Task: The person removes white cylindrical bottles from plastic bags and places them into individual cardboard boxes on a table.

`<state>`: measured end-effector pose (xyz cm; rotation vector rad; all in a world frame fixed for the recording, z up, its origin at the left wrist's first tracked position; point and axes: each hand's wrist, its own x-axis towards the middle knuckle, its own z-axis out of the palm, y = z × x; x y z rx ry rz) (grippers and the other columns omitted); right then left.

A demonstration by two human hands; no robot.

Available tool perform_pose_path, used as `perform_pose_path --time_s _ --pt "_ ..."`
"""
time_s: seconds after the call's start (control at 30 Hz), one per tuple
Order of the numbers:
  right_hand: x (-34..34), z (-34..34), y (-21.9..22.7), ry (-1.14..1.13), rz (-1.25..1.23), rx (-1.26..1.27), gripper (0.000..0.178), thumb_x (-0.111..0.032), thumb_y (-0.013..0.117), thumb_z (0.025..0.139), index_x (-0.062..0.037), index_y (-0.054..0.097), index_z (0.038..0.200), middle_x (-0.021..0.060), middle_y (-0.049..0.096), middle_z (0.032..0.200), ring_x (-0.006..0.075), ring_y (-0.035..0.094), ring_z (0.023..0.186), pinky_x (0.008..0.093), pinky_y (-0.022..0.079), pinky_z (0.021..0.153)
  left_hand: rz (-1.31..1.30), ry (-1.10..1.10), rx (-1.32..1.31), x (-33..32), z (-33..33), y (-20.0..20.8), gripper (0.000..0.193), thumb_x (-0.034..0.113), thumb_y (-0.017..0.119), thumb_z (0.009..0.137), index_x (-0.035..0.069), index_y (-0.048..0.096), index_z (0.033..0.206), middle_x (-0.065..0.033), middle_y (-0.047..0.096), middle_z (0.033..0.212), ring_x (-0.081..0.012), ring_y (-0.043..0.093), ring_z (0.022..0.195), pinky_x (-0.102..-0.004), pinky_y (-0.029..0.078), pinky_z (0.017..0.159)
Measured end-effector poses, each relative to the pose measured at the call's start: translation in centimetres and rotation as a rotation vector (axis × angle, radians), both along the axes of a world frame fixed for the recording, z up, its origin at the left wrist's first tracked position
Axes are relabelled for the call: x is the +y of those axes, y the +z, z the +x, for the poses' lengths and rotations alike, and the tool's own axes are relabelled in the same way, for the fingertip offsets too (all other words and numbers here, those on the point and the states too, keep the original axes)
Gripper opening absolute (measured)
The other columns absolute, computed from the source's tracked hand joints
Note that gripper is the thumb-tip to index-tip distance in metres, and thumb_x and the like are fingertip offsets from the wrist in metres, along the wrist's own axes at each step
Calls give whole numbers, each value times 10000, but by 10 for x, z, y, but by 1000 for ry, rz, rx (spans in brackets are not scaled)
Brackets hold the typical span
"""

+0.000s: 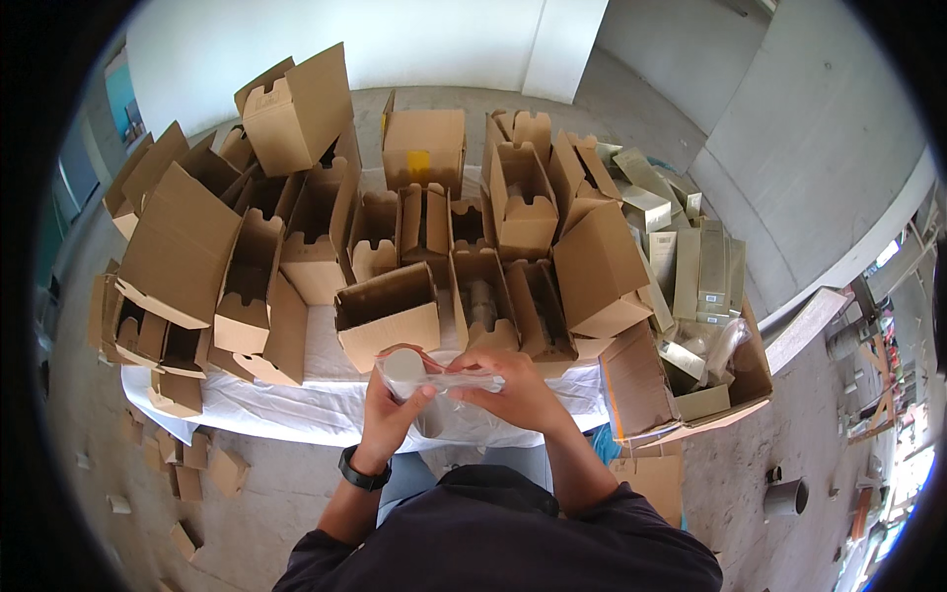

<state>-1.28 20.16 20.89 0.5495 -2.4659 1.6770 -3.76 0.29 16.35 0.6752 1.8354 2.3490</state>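
Observation:
A pale cylindrical item [402,367] with a round white end sits in my left hand [391,409], whose fingers wrap round its side. Clear plastic film [449,379] covers the item and stretches off to the right. My right hand [515,391] pinches that film between thumb and fingers. The lower part of the item shows greyish below my left thumb. Just beyond both hands stands an open brown cardboard box [390,331]. What the cylinder is exactly I cannot make out.
Several open cardboard boxes [252,281] crowd the white-covered table [326,409]. At the right, a large carton [641,390] holds slim pale boxes [712,261] and crumpled plastic [725,350]. Small cartons [229,472] lie on the floor at left; a grey bucket [786,497] lies at right.

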Motion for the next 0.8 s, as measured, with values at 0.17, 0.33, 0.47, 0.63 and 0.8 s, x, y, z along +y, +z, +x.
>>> perform_pose_path --time_s 0.17,0.33,0.47,0.63,0.8 --pt "-2 -19 -26 -154 -358 -16 174 -38 685 857 -6 627 1017 67 644 962 143 629 891 289 515 792 24 -104 -69 8 -5 -12 584 152 715 857 28 402 1333 -65 578 1154 -161 561 1056 -311 432 947" --pt "-22 -25 -32 -141 -702 -151 243 -20 683 853 -32 583 1074 51 625 934 113 617 881 259 515 753 230 -203 -252 2 -2 -25 637 257 682 887 28 363 1388 -74 556 1240 -166 547 1110 -326 424 979" --pt "-13 -23 -21 -154 -509 -206 285 8 667 850 -35 549 1105 87 679 922 120 653 859 243 516 737 159 -237 -217 -2 -5 -24 515 198 681 887 36 459 1322 -49 591 1165 -138 539 1093 -303 413 971" --pt "-17 -23 -25 -398 -140 36 324 -30 702 829 -37 549 1115 86 696 887 155 681 817 253 533 681 85 -118 -263 7 -5 -17 358 113 684 886 36 544 1206 -29 587 1131 -106 540 1037 -258 438 905" --pt "-25 -25 -18 -372 -248 67 360 -70 684 857 -30 536 1182 109 674 1024 164 665 917 277 528 751 191 77 -179 5 -1 -4 354 90 659 897 40 511 1215 -43 593 1129 -129 562 1057 -278 450 909"
